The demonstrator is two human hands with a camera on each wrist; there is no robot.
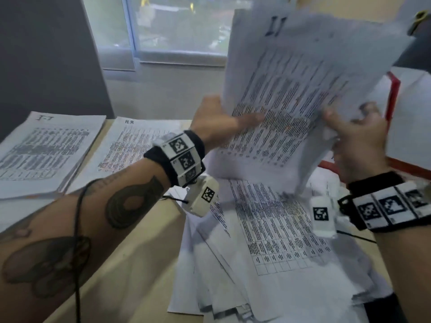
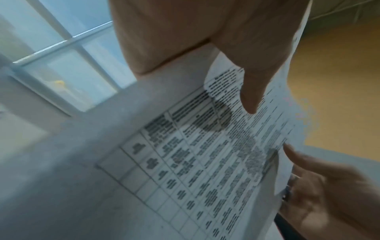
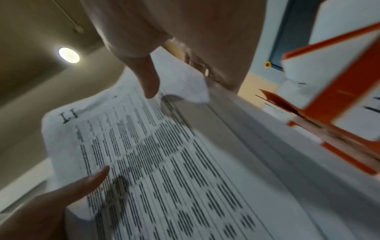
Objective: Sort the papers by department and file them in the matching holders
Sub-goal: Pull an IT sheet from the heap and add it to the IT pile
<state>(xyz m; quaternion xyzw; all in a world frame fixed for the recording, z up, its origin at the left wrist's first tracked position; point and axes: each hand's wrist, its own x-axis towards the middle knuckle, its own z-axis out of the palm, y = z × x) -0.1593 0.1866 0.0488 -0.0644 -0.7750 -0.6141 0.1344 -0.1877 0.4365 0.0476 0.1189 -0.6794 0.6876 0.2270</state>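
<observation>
I hold a bundle of printed sheets headed "IT" point(image 1: 291, 94) upright above the table with both hands. My left hand point(image 1: 224, 120) pinches its lower left edge, thumb point(image 2: 251, 97) across the printed face and fingers hidden behind. My right hand point(image 1: 356, 136) grips the lower right corner, thumb point(image 3: 150, 84) on the front, the corner crumpled under it. The same IT sheets point(image 3: 164, 162) fill the right wrist view. An orange-edged file holder point(image 1: 394, 94) stands just right of the bundle. Sorted stacks lie at the left: one marked "FI" point(image 1: 46, 148), one marked "HR" point(image 1: 130, 145).
Under my hands, a loose pile of unsorted printed sheets point(image 1: 268, 241) spreads over the beige table point(image 1: 130, 264) toward its near edge. A window point(image 1: 177, 26) and a white wall are behind. A dark panel point(image 1: 46, 54) stands at the back left.
</observation>
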